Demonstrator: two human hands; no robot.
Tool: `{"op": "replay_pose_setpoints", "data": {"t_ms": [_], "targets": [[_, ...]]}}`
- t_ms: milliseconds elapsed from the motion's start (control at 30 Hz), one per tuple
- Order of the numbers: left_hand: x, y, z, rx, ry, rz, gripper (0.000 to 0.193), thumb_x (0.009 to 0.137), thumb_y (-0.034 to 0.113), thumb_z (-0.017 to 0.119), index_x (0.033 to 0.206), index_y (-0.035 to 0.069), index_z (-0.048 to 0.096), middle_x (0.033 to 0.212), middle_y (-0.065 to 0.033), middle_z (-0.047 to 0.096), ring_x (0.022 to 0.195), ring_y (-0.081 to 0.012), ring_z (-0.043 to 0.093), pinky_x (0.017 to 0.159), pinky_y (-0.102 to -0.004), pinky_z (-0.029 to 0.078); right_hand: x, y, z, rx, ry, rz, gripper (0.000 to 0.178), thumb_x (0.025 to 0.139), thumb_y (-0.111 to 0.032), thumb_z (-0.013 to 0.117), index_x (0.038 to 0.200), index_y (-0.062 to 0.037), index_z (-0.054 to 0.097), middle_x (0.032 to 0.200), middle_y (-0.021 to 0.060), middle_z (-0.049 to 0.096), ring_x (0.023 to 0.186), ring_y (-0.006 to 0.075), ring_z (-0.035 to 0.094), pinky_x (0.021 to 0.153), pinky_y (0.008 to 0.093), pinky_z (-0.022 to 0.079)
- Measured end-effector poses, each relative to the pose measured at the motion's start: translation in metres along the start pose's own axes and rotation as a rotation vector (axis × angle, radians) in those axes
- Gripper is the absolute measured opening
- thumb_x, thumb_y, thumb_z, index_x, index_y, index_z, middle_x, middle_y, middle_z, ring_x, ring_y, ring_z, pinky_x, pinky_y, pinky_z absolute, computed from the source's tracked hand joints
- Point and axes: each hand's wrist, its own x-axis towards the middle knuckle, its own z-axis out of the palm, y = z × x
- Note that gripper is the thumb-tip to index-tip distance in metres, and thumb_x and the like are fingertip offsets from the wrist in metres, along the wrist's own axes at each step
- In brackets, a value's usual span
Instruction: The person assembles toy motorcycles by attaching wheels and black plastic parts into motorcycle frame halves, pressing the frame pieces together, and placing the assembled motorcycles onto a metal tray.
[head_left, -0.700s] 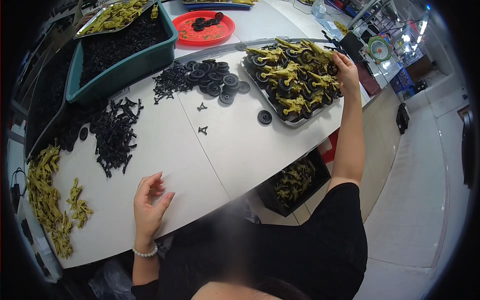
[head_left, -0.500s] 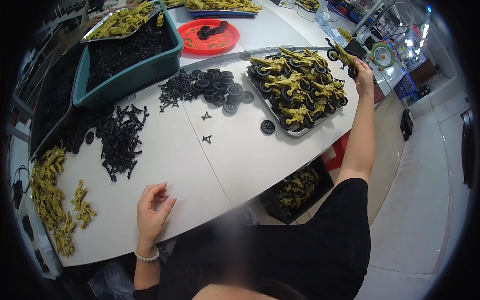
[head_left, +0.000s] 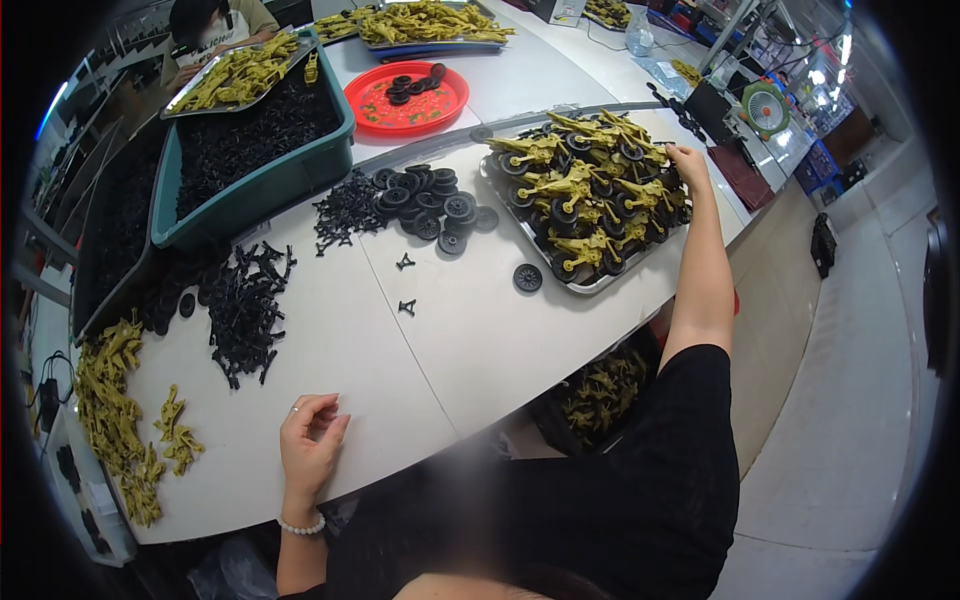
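At the right edge of a metal tray (head_left: 510, 225), my right hand (head_left: 688, 166) is closed in a pinch at the end of a yellow-and-black toy motorcycle (head_left: 612, 132) on the heap. Its fingertips are partly hidden. Several more such motorcycles with black wheels lie piled in the tray. My left hand (head_left: 312, 448) rests over the near table edge, fingers loosely curled and thumb apart, holding nothing. In front of it two small black forked parts (head_left: 406, 307) lie on the white table (head_left: 345, 345). A loose black wheel (head_left: 528, 278) lies beside the tray.
Black wheels (head_left: 428, 205) and small black parts (head_left: 345, 212) are heaped mid-table. Left are black struts (head_left: 246, 315) and yellow body pieces (head_left: 112, 405). Behind stand a teal bin (head_left: 255, 190) and red basin (head_left: 400, 128). A box of yellow parts (head_left: 600, 395) sits below. Another person (head_left: 215, 35) works far left.
My right hand has brought the toy motorcycle from beyond the tray leftward and down onto the pile. My left hand keeps nearly the same pose. The view has shifted slightly.
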Motion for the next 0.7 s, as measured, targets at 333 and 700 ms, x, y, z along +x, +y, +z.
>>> {"op": "replay_pose_setpoints", "data": {"t_ms": [333, 700], "targets": [[-0.001, 0.012, -0.018, 0.091, 0.049, 0.101, 0.024, 0.080, 0.007, 0.071, 0.102, 0.000, 0.065, 0.089, -0.0085, 0.063, 0.078, -0.0159, 0.060, 0.070, -0.0267, 0.049, -0.116, -0.123, 0.001, 0.262, 0.235, -0.647, 0.024, 0.091, -0.011, 0.061, 0.112, 0.0005, 0.065, 0.105, 0.0128, 0.067, 0.094, 0.0200, 0.062, 0.082, 0.0291, 0.048], [-0.038, -0.010, -0.144, 0.807, 0.702, 0.215, 0.033, 0.076, 0.012, 0.073, 0.105, -0.001, 0.062, 0.103, -0.0158, 0.061, 0.096, -0.0328, 0.058, 0.084, -0.0378, 0.048, -0.358, -0.256, 0.095, 0.053, -1.068, -1.007, 0.028, 0.078, -0.010, 0.072, 0.103, -0.0004, 0.065, 0.090, 0.0126, 0.066, 0.085, 0.0277, 0.064, 0.076, 0.0344, 0.050]]}}
